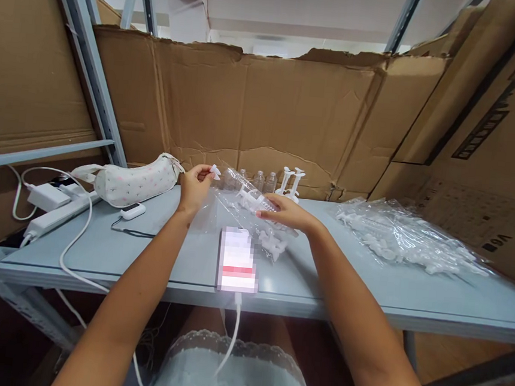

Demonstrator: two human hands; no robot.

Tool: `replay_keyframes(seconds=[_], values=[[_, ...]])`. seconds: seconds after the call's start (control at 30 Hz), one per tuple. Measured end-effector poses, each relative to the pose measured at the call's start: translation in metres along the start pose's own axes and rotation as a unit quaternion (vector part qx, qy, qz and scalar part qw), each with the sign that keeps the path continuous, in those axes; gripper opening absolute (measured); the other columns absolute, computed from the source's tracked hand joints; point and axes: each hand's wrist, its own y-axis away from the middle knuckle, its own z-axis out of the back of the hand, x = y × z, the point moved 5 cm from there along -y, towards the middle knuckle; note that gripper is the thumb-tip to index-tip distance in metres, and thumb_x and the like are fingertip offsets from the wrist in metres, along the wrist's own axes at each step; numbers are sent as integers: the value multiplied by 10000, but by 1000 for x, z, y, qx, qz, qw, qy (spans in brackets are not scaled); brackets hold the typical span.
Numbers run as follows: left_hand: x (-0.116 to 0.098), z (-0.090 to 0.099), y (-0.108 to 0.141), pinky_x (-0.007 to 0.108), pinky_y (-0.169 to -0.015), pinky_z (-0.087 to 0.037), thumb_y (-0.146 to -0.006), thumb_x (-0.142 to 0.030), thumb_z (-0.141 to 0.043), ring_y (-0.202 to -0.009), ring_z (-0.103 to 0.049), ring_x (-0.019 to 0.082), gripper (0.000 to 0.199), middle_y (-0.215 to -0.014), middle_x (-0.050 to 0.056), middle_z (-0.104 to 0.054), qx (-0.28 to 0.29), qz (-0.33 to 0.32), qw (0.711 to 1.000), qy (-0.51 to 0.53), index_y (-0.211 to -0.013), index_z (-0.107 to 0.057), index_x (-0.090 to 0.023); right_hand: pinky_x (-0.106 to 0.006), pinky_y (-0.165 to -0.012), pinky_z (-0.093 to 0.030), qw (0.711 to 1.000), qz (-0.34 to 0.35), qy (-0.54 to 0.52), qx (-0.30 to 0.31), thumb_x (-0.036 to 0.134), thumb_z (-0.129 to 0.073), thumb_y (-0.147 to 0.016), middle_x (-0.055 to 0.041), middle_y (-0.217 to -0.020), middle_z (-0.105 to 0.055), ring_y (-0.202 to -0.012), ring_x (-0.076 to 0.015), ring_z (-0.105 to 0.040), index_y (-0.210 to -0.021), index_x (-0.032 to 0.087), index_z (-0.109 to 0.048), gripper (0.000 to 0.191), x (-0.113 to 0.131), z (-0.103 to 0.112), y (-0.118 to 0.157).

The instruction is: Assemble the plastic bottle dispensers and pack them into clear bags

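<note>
Both hands (195,189) (288,211) nearly closed: white piece (215,172) in left, clear bag (240,213) in right.

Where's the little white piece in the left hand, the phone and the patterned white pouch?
Little white piece (215,172): head view, on its visible middle.
Phone (239,260): head view, on its lit screen.
White pouch (135,180): head view, on its patterned side.

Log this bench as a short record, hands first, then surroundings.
Left hand: pinches a small white piece
Right hand: grips a clear, bottle-like item
Below right hand: clear bag with white parts
Behind: clear bottles, two white pump-like pieces
Right: larger bag of white parts
Left: patterned pouch, power strip
Near edge: phone with cable plugged in
</note>
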Motion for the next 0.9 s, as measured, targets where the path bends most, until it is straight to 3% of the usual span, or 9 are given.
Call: replay_keyframes(seconds=[0.23, 0.7, 0.9], values=[[12, 9, -4, 270, -773, -496, -749, -189, -634, -787, -658, 161, 148, -861, 56, -737, -20, 3, 997, -70, -866, -721, -161, -287, -622, -371, 1000, 10, 8, 15, 575, -658, -755, -17, -833, -579, -729, -170, -498, -982, 208, -645, 432, 3, -3, 0], [21, -3, 3, 315, -770, -501, -758, -338, -629, -846, -671, 218, 220, -879, 87, -762, 77, 31, 988, -134, -806, -767, -174, -293, -607, -416, 1000, -9, -15, 12, 565, -677, -740, -20, -838, -578, -758, -185, -531, -952, 221, -631, 407, -6, -4, -2], [10, 2, 3, 300, -775, -493, -772, -376, -642, -819, -667, 205, 248, -847, 80, -757, 30, 20, 994, -105, -820, -761, -163, -317, -654, -432, 1000, -9, -6, -1, 550, -671, -751, -34, -885, -612, -786, -197, -545, -954, 215, -638, 393, 1, -1, 1]])
